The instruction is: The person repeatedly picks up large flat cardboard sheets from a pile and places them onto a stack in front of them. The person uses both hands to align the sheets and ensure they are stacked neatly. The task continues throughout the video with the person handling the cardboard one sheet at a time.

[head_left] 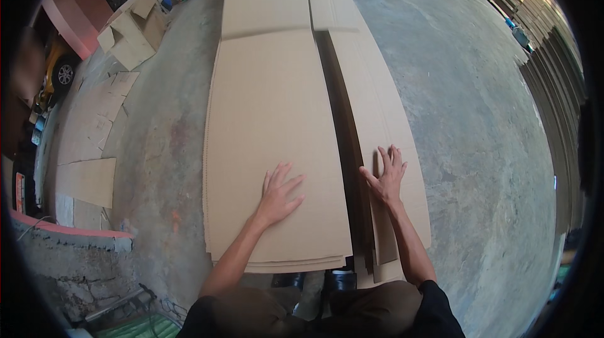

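Note:
A long stack of flat cardboard sheets point(270, 105) stretches away from me, its near end just in front of my legs. On its top sheet my left hand point(281, 198) lies flat, fingers spread. To the right runs a narrower cardboard strip point(371, 86), parted from the wide sheets by a dark gap point(345, 130). My right hand point(386, 177) rests with fingers spread on the strip's near part, its thumb at the edge beside the gap. Under my right wrist, another strip edge point(382, 237) stands slightly tilted. Neither hand grips anything.
An open cardboard box point(133, 29) stands at the far left, with flattened cardboard point(88, 180) on the concrete floor point(465, 118). Dark stacked boards point(550, 105) line the right side. A low broken wall point(69, 269) is at the near left. A yellow vehicle point(58, 77) stands beyond.

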### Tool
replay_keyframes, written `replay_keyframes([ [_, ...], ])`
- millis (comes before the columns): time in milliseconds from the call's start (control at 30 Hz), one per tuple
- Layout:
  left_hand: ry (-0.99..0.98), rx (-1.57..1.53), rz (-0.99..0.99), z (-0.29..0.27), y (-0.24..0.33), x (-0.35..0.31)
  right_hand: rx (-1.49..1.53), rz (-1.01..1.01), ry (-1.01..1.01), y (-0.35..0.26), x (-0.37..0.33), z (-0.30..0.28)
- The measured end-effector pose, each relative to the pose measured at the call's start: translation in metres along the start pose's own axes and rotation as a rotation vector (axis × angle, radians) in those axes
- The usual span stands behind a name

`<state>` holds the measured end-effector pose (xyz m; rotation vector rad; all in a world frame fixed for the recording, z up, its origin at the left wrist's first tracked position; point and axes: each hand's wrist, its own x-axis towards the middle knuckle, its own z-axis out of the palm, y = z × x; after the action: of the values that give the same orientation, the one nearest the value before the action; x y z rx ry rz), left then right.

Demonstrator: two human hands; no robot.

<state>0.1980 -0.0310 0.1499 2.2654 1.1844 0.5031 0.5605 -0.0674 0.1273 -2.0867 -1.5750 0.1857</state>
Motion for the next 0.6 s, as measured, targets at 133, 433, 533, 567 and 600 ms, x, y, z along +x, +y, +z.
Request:
replay_keyframes([
  [133, 0.191, -0.112, -0.003, -0.023, -0.007, 0.016, 0.058, -0.102, 0.164, -0.028, 0.019, -0.015],
  [433, -0.033, 0.448, -0.182, -0.020, -0.008, 0.016, -0.260, -0.014, -0.167, -0.021, 0.040, 0.009],
  [533, -0.014, 0.423, -0.176, -0.014, -0.005, 0.013, -0.298, -0.038, -0.162, -0.022, 0.047, 0.003],
  [567, 0.001, 0.412, -0.172, -0.014, -0.004, 0.015, -0.283, -0.047, -0.144, -0.016, 0.045, 0.007],
  [600, -0.005, 0.419, -0.172, -0.014, -0.004, 0.015, -0.283, -0.041, -0.152, -0.015, 0.043, 0.009],
])
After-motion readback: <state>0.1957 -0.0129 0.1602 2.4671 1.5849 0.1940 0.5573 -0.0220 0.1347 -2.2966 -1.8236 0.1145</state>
